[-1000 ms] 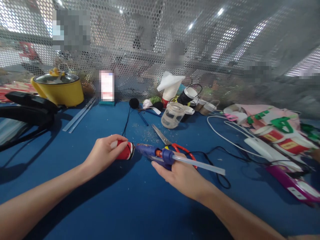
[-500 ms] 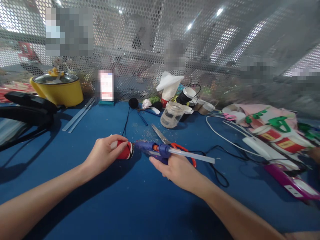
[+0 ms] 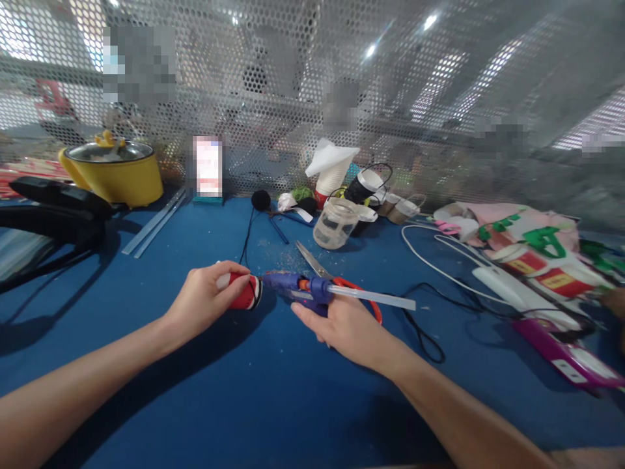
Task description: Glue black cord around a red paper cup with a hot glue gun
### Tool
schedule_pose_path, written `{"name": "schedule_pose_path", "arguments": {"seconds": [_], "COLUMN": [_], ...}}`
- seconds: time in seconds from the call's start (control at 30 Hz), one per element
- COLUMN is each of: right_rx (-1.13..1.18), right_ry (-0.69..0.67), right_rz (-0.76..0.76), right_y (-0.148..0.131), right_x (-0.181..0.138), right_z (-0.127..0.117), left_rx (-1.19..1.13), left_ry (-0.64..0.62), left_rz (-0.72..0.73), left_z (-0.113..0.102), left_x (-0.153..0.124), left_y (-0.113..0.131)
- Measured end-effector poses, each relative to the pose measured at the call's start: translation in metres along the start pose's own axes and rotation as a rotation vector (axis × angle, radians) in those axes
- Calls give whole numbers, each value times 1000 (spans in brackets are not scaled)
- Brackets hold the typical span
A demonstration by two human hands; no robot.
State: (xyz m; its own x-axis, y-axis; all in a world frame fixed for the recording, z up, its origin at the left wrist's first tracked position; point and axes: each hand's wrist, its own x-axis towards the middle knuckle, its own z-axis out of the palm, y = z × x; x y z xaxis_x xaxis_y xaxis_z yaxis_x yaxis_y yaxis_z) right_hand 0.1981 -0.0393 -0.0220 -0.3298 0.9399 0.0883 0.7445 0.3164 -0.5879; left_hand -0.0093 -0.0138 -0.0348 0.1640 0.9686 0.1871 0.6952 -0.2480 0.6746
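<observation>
My left hand (image 3: 208, 293) is closed around a small red and white paper cup (image 3: 243, 293) lying on its side, with a dark band at its right end. Black yarn (image 3: 247, 238) runs from behind the cup back to a black yarn ball (image 3: 260, 200). In my right hand (image 3: 351, 326) is a blue hot glue gun (image 3: 293, 285), its nozzle pointing left, very close to the cup's right end; I cannot tell if they touch. A long translucent glue stick (image 3: 375, 297) sticks out of its back. Scissors (image 3: 312, 260) with orange handles lie just behind the gun.
Behind the scissors stand a clear plastic jar (image 3: 334, 225) and stacked paper cups (image 3: 332, 179). A phone (image 3: 208, 168), loose glue sticks (image 3: 152, 225) and a yellow pot (image 3: 114, 179) are at the back left. Cables and a purple power strip (image 3: 561, 355) lie right. A perforated metal screen (image 3: 273, 117) closes the back.
Hardly anything differs. The glue gun and its stick have shifted very slightly, and the view has moved a little. Both hands keep their holds.
</observation>
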Motion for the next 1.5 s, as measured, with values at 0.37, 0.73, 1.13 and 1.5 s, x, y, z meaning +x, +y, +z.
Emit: {"name": "schedule_pose_path", "arguments": {"seconds": [0.37,0.73,1.13,1.5], "right_rx": [-34,-77,-71,-93], "right_ry": [-11,-73,-94,-82], "right_rz": [9,36,-18,-12], "right_y": [-1,-4,-3,-5], "right_x": [-7,-9,-13,-15], "right_z": [-3,-6,-6,-6], "left_rx": [13,12,-45,-49], "left_ry": [7,11,18,29], "left_rz": [-27,-48,-66,-80], "left_z": [0,1,2,2], "left_x": [0,0,3,3], "left_y": [1,-1,-3,-2]}}
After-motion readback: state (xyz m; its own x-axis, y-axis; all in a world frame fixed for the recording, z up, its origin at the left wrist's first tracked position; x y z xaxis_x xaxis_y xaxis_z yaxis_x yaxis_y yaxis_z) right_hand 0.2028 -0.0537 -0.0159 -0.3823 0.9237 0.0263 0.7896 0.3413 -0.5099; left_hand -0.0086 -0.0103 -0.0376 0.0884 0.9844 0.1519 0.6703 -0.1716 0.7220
